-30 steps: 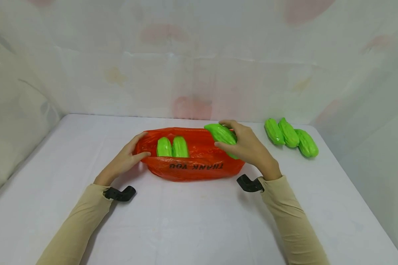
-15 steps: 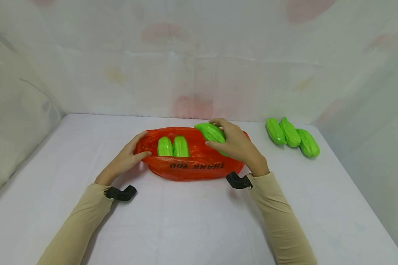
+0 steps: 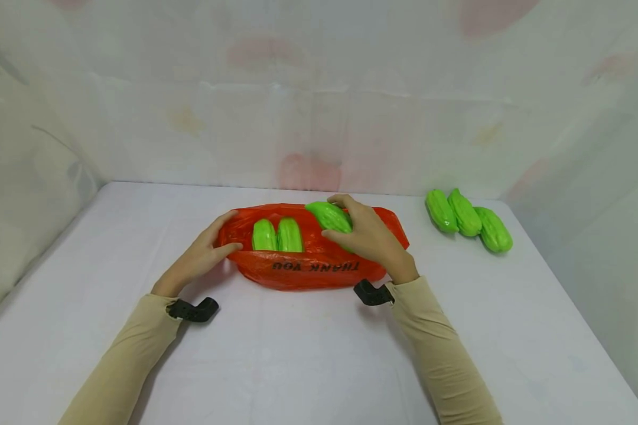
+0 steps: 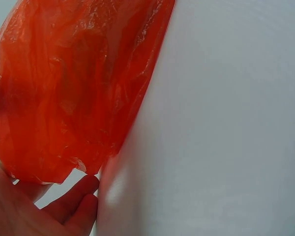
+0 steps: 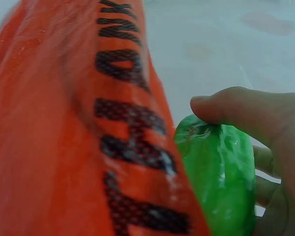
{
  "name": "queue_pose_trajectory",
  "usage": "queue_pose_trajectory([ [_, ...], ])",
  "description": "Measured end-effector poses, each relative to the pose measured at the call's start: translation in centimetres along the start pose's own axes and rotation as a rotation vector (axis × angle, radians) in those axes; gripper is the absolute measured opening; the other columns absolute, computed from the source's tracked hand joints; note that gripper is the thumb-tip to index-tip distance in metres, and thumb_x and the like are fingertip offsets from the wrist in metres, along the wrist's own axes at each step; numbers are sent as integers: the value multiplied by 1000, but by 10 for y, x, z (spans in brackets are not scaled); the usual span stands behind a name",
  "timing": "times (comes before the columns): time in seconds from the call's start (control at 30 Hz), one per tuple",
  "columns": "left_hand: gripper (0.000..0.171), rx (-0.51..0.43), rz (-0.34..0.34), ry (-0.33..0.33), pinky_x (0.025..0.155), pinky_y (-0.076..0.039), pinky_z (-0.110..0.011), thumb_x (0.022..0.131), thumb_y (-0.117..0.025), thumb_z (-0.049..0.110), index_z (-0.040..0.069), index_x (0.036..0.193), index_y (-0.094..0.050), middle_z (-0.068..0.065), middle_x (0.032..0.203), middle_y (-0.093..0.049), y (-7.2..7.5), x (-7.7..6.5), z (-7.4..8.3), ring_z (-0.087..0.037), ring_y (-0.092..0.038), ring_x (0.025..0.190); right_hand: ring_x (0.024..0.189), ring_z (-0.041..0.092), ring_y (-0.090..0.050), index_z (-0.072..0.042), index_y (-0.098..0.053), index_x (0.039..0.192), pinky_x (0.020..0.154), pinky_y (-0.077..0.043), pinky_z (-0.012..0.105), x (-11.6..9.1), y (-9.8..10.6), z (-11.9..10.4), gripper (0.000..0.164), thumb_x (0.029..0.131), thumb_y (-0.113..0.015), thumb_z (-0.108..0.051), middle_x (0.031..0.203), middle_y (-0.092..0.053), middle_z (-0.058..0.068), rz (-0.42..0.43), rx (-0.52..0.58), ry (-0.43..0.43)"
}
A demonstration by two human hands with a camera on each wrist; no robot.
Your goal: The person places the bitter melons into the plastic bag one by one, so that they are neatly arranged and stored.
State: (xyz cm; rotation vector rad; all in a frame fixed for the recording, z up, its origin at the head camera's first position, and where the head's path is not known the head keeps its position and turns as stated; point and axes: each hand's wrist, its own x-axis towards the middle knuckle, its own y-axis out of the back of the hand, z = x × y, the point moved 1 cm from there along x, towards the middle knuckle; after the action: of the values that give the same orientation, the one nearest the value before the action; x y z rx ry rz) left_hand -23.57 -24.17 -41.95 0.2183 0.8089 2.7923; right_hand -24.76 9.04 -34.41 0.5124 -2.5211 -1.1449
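A red plastic bag (image 3: 319,271) with black "THANK YOU" lettering lies on its side, its mouth spread wide. Two green ridged gourds rest inside it, a left one (image 3: 264,236) and a right one (image 3: 290,235). My left hand (image 3: 197,260) holds the bag's left end, thumb at the front rim and fingers at the back; part of that grip is hidden in the left wrist view. Over the right half of the bag's mouth, my right hand (image 3: 369,233) grips another green gourd (image 3: 329,216), thumb in front and fingers behind. The bag's front wall partly covers this gourd (image 5: 219,177) in the right wrist view.
Three more green gourds (image 3: 464,213) lie side by side at the back right of the white-covered table (image 3: 308,360). A pale patterned cloth (image 3: 393,130) hangs behind the table. Dark wrist mounts (image 3: 194,310) stick out from both sleeves.
My right hand has carried its gourd leftward, then slightly lower over the bag's mouth. The bag's right end shows more now. My left hand has stayed in place.
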Motion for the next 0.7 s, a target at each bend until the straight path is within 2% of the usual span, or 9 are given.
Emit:
queue_pose_trajectory([
  [0.3, 75, 3, -4, 13, 120, -14, -66, 96, -60, 14, 10, 158, -19, -20, 162, -23, 0, -1, 0, -42, -19, 150, 97, 22, -56, -10, -41, 143, 80, -52, 34, 3, -10, 3, 63, 90, -70, -31, 116, -58, 6, 0, 33, -12],
  [0.5, 75, 0, -4, 6, 120, -14, -66, 95, -60, 13, 9, 158, -19, -20, 163, -23, 0, 0, -1, -42, -18, 151, 103, 20, -54, -8, -43, 141, 85, -52, 34, 4, -14, 3, 63, 90, -71, -31, 125, -55, 5, -4, 43, -4],
  [0.7, 75, -2, -3, 2, 120, -14, -66, 96, -60, 14, 9, 158, -19, -20, 163, -23, 0, 0, 0, -42, -18, 151, 105, 20, -54, -12, -45, 142, 85, -52, 36, 4, -16, 0, 62, 90, -70, -34, 127, -57, 4, -23, 2, -10],
])
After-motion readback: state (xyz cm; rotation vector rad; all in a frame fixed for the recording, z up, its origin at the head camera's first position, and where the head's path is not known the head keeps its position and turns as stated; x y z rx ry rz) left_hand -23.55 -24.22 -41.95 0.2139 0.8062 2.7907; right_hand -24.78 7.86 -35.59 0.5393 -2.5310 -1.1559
